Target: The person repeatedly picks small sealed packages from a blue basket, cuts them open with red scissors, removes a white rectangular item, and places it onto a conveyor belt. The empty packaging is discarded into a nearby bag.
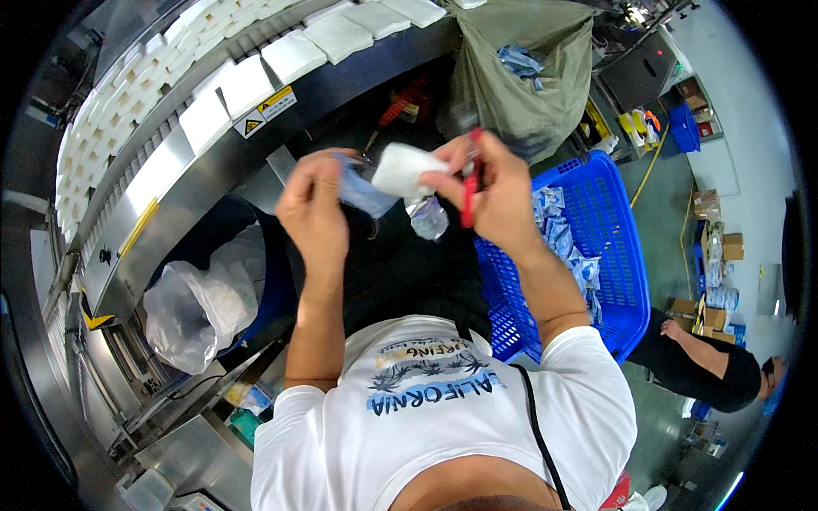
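Note:
Pinched in my left hand point(315, 204) is a bluish plastic wrapper point(365, 192), blurred by motion. My right hand point(501, 189) grips a white folded pad point(404, 170) between thumb and fingers. The same hand also keeps hold of a red-handled pair of scissors point(468, 198), whose blades I cannot make out. Below the pad hangs a crumpled silvery foil piece point(428, 220); whether it is joined to the pad cannot be told. Both hands are raised in front of my body, close together, with the wrapper and pad nearly touching.
At my right is a blue basket point(632, 255) of blue-and-white packets point(558, 234). An olive bag point(511, 111) holds blue wrappers point(521, 64). A conveyor point(162, 183) carries rows of white pads point(294, 58). To the left sits a bag-lined bin point(277, 264). Another person point(703, 362) is far right.

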The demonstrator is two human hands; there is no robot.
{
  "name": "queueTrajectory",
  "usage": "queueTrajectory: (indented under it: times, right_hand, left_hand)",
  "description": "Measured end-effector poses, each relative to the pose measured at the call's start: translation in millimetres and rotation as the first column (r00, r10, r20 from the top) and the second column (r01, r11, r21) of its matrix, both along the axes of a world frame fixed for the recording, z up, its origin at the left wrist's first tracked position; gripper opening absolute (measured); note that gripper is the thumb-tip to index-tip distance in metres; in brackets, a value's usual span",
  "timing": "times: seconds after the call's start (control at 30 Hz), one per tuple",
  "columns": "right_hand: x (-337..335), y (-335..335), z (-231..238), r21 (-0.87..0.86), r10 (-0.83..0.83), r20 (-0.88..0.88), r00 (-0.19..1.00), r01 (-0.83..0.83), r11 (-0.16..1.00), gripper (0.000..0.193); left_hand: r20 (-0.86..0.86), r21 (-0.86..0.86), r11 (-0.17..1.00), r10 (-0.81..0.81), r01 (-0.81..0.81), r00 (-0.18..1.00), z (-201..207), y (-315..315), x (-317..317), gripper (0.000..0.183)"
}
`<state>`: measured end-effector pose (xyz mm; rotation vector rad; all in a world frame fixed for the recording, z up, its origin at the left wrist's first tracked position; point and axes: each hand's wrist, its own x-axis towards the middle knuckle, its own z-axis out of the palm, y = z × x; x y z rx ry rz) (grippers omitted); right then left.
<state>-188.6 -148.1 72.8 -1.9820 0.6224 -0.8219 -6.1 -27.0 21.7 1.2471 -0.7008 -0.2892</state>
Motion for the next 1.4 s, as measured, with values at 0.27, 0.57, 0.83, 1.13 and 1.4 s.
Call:
queueTrajectory:
  times: [0.27, 0.57, 0.83, 1.13, 1.4]
  right_hand:
    - [4, -4, -11, 0.638, -0.357, 0.39, 0.849, 0.031, 0.769, 0.025]
    - [-2, 11, -8, 0.455, -0.311, 0.319, 0.895, 0.143, 0.879, 0.025]
    - [-36, 4, -11, 0.691, -0.209, 0.303, 0.93, -0.063, 0.72, 0.018]
    - [-25, 10, -9, 0.576, -0.208, 0.236, 0.949, 0.036, 0.817, 0.03]
    - [-9, 22, -11, 0.445, -0.096, 0.264, 0.96, -0.032, 0.895, 0.029]
  left_hand:
    - [-0.329, -0.132, 0.857, -0.511, 0.498, 0.794, -30, 9, -21, 0.042]
    - [-0.437, 0.049, 0.833, -0.478, 0.551, 0.762, 2, -4, -20, 0.036]
    - [0.82, 0.081, 0.987, -0.145, 0.138, 0.553, 1, -16, -4, 0.046]
    - [0.065, 0.177, 0.856, -0.503, 0.486, 0.862, -21, 18, 30, 0.085]
    - [-0.482, -0.083, 0.708, -0.644, 0.701, 0.593, -8, 23, 5, 0.049]
